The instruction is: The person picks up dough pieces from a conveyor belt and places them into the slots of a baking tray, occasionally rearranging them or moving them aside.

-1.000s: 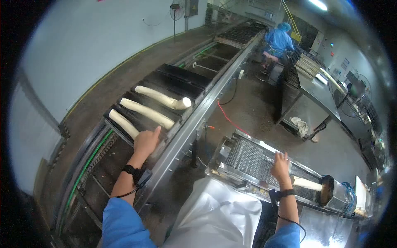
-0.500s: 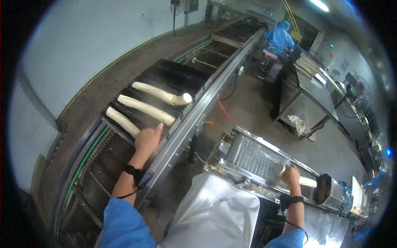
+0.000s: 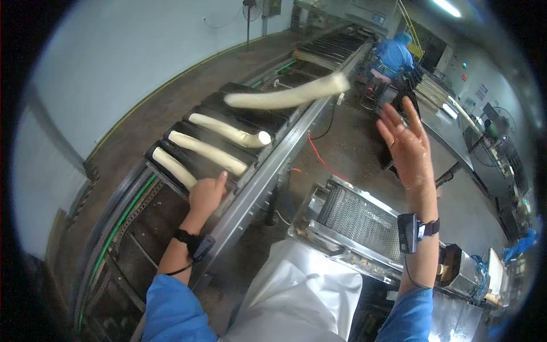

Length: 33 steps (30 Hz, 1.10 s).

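Three pale, peeled root-like pieces lie in the dark slots of a conveyor: a near one [image 3: 172, 167], a middle one [image 3: 208, 153] and a bent one [image 3: 225, 130]. My left hand [image 3: 207, 196] is closed around the lower end of the near piece, thumb sticking up. A fourth pale piece [image 3: 288, 96], blurred by motion, is in the air over the farther slots, touching neither hand. My right hand [image 3: 405, 145] is raised to the right of it, palm showing, fingers spread, with nothing in it.
A mesh belt machine [image 3: 362, 219] stands in front of my white apron [image 3: 296, 290]. The conveyor's metal rail [image 3: 273, 157] runs away from me. A co-worker in blue [image 3: 393, 57] sits farther off. At the right is a metal table [image 3: 447, 128].
My right hand has risen from the mesh belt and let go of the pale piece, which is now in the air over the conveyor. My left hand has stayed at the near piece.
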{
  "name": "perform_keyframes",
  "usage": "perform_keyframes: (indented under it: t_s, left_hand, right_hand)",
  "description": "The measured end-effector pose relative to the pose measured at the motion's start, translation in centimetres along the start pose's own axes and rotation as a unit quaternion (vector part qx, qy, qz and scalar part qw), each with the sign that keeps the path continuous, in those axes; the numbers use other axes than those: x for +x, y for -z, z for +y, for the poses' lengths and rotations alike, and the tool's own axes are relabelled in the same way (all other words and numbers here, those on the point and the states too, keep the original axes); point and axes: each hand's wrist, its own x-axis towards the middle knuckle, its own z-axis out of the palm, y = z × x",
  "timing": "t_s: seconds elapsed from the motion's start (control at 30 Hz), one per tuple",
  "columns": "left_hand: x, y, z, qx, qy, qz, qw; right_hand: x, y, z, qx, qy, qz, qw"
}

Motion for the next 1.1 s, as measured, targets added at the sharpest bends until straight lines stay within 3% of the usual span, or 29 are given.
perform_keyframes:
  t_s: [0.13, 0.23, 0.27, 0.4, 0.43, 0.5, 0.53, 0.6, 0.7, 0.83, 0.93, 1.1]
  left_hand:
    - [-0.2, 0.5, 0.0, 0.009, -0.006, -0.006, 1.000]
    - [0.0, 0.8, -0.9, 0.005, 0.016, -0.023, 1.000]
    - [-0.1, 0.9, -1.1, 0.006, 0.014, -0.025, 1.000]
    - [-0.6, 1.1, -1.1, 0.014, 0.013, -0.014, 1.000]
    - [-0.6, 1.0, -1.3, 0.006, 0.004, -0.013, 1.000]
    - [-0.5, 0.7, -2.1, 0.012, 0.007, -0.005, 1.000]
    - [-0.5, 0.6, -2.2, 0.012, 0.015, 0.000, 1.000]
    - [-0.7, 0.6, -1.9, 0.025, 0.024, 0.010, 0.999]
    - [-1.1, 0.9, -1.2, 0.014, 0.050, 0.009, 0.999]
    - [-1.7, 1.0, -1.7, 0.016, 0.023, 0.022, 0.999]
    - [-2.3, 1.1, -2.1, 0.021, 0.028, 0.025, 0.999]
    - [-3.9, 1.6, -2.8, -0.035, 0.071, 0.042, 0.996]
  right_hand:
    - [-4.1, 2.6, 4.3, -0.170, -0.085, 0.083, 0.978]
    - [-10.6, 10.5, 10.4, -0.321, -0.131, 0.157, 0.925]
    - [-13.7, 14.0, 12.9, -0.418, -0.130, 0.170, 0.883]
    - [-25.9, 20.5, 15.4, -0.772, -0.141, 0.227, 0.577]
    - [-27.5, 21.2, 14.8, -0.771, -0.144, 0.231, 0.576]
    - [-29.7, 22.3, 13.4, -0.789, -0.179, 0.321, 0.492]
    - [-30.4, 22.8, 13.0, -0.788, -0.183, 0.325, 0.489]
    - [-31.3, 23.6, 12.1, -0.817, -0.177, 0.337, 0.433]
    - [-31.7, 24.3, 11.4, -0.796, -0.209, 0.408, 0.394]
    - [-32.3, 24.7, 10.9, -0.816, -0.219, 0.387, 0.369]
    - [-33.0, 25.9, 10.5, -0.797, -0.257, 0.361, 0.411]
    - [-32.4, 26.8, 10.4, -0.795, -0.288, 0.316, 0.431]
